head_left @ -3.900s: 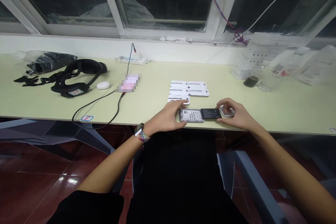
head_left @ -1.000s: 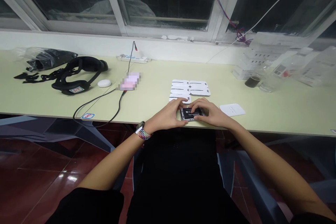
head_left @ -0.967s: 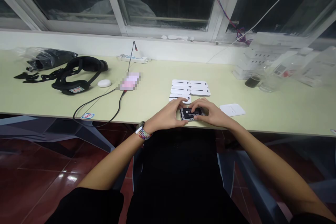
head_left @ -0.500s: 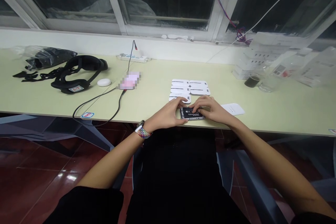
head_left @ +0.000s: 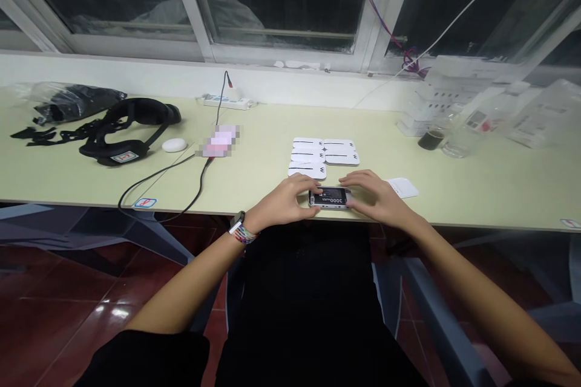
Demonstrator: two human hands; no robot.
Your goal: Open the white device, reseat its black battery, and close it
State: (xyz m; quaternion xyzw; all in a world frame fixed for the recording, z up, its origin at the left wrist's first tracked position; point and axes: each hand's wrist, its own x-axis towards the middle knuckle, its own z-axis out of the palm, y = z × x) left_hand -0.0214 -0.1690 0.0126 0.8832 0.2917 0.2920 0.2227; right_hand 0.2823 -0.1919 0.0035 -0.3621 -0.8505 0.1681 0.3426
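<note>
A small white-edged device with a black battery marked 3000mAh point(head_left: 332, 197) lies near the table's front edge, battery side up. My left hand point(head_left: 285, 199) grips its left end, thumb at the front side and fingers at the back, one fingertip over the top. My right hand point(head_left: 380, 198) curves round the right end, thumb near the front corner and fingers behind. Just beyond are several white rounded cards or casings point(head_left: 341, 158), laid in two columns, each with a black line and a letter. A white cover point(head_left: 403, 187) lies beside my right hand, partly hidden by it.
On the left are a black headset point(head_left: 113, 151), a white oval case point(head_left: 174, 145), and a blurred pink item point(head_left: 220, 141) with a black cable. A power strip point(head_left: 227, 101) sits by the wall. Bottles point(head_left: 458, 139) and white boxes point(head_left: 447, 97) stand at the back right.
My right hand has drawn back from the top of the battery to the device's right end, so more of the label shows. My left hand stays at the left end.
</note>
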